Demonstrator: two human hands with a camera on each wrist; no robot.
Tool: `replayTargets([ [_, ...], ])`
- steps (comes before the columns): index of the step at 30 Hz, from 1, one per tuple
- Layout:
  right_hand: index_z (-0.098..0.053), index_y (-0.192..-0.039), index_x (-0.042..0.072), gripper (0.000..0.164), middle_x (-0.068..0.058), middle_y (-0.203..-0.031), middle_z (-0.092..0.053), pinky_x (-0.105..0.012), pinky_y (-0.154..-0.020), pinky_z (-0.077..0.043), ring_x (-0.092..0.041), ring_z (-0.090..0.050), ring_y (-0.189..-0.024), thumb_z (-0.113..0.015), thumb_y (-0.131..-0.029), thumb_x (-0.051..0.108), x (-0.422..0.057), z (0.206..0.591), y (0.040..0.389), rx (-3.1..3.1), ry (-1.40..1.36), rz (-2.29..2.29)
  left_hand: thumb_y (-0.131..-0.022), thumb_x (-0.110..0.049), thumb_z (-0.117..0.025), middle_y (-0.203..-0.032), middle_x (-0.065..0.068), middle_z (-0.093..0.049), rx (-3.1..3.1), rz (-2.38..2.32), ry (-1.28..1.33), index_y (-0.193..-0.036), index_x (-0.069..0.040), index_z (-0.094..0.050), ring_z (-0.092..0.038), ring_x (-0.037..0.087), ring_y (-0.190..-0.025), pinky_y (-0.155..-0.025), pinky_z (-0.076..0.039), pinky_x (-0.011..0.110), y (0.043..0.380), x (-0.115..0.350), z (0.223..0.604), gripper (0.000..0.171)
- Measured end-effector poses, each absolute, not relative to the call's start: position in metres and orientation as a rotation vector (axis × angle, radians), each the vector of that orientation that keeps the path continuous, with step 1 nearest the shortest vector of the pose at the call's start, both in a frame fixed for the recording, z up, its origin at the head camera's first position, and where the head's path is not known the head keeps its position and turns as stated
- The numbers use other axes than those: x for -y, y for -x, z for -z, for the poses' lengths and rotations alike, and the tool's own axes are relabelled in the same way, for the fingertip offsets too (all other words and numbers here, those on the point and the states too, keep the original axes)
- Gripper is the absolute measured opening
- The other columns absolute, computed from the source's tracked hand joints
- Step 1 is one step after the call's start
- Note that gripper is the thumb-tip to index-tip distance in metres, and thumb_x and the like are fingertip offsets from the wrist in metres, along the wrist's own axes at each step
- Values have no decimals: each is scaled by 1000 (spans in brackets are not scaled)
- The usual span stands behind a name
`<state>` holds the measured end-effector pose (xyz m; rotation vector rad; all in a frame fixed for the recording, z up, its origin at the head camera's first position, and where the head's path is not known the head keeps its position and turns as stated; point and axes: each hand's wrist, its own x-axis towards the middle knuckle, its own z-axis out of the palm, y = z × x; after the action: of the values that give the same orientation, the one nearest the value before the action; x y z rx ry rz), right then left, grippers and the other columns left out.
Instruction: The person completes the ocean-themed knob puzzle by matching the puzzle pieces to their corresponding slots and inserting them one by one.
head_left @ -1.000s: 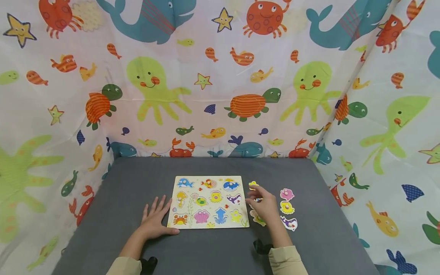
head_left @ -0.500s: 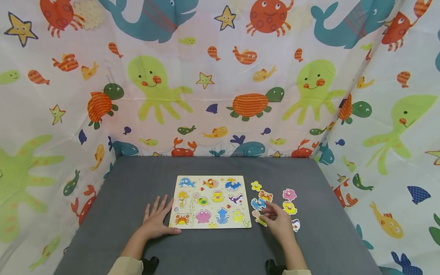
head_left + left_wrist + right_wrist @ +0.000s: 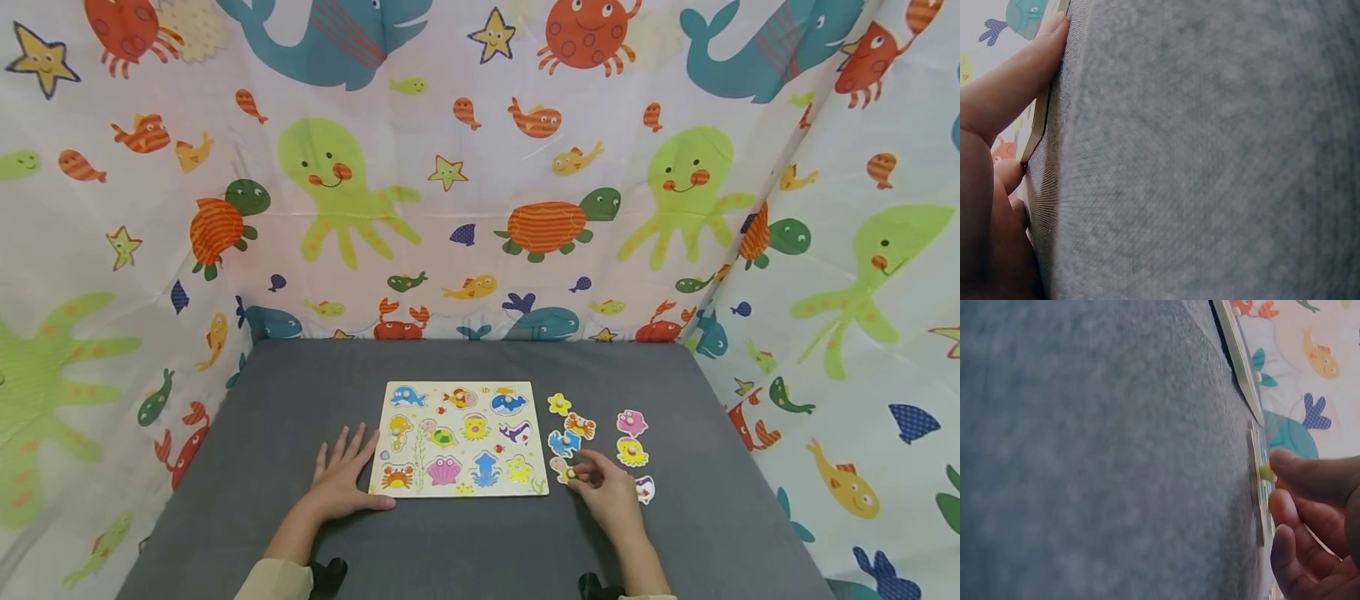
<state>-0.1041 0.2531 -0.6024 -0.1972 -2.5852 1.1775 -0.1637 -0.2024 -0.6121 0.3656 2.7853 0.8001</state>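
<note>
A wooden peg puzzle board (image 3: pixel 458 442) with sea-animal pictures lies on the grey table. My left hand (image 3: pixel 339 479) rests spread at the board's near left corner, its thumb along the front edge and fingertips at the left side. Right of the board, my right hand (image 3: pixel 611 492) pinches the small yellow knob (image 3: pixel 1266 472) of a turtle puzzle piece (image 3: pixel 561 469) between thumb and index finger. That piece sits low by the table, partly hidden by the fingers. Just beyond it are a blue piece (image 3: pixel 564 443), a crab piece (image 3: pixel 580 426) and a yellow flower-shaped piece (image 3: pixel 558 405).
Farther right, a pink fish-like piece (image 3: pixel 632 423) and a yellow round piece (image 3: pixel 632 452) lie in a column. A purple-and-white piece (image 3: pixel 645 490) peeks out from behind the right hand. A curtain (image 3: pixel 480 183) printed with sea animals surrounds the table (image 3: pixel 465 546).
My right hand has come from the board's right edge, toward me and slightly right, onto the turtle piece's knob. The left hand stays at the board. The head view has shifted slightly.
</note>
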Motion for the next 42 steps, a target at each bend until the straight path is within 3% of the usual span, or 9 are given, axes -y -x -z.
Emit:
replayTargets([
  [12, -74, -112, 6, 37, 0, -81, -73, -28, -67, -53, -11, -64, -72, -87, -77, 7, -251, 605, 109, 2686, 269, -1035, -64, -75, -80, -170, 16, -7, -2768, -794, -359, -163, -17, -20, 6, 44, -155, -117, 12, 69, 164, 202, 611, 130],
  [20, -74, -115, 7, 39, 2, -82, -74, -27, -67, -52, -11, -64, -74, -87, -78, 8, -248, 606, 110, 2684, 305, -1060, -64, -75, -80, -170, 16, -5, -2749, -808, -358, -163, -17, -19, 8, 43, -155, -116, 14, 68, 163, 204, 614, 130],
  [26, -74, -112, 4, 40, -1, -80, -75, -27, -65, -53, -12, -66, -71, -87, -75, 4, -244, 591, 112, 2617, 225, -1024, -64, -76, -79, -170, 15, -6, -2768, -794, -360, -163, -18, -20, 6, 43, -155, -117, 12, 68, 164, 203, 612, 129],
  [42, -72, -121, 8, 41, 1, -83, -72, -24, -66, -53, -13, -62, -73, -83, -82, 9, -205, 543, 153, 2654, 75, -1093, -63, -75, -81, -170, 15, -9, -2799, -790, -360, -163, -17, -22, 4, 44, -155, -117, 10, 69, 163, 202, 608, 129],
])
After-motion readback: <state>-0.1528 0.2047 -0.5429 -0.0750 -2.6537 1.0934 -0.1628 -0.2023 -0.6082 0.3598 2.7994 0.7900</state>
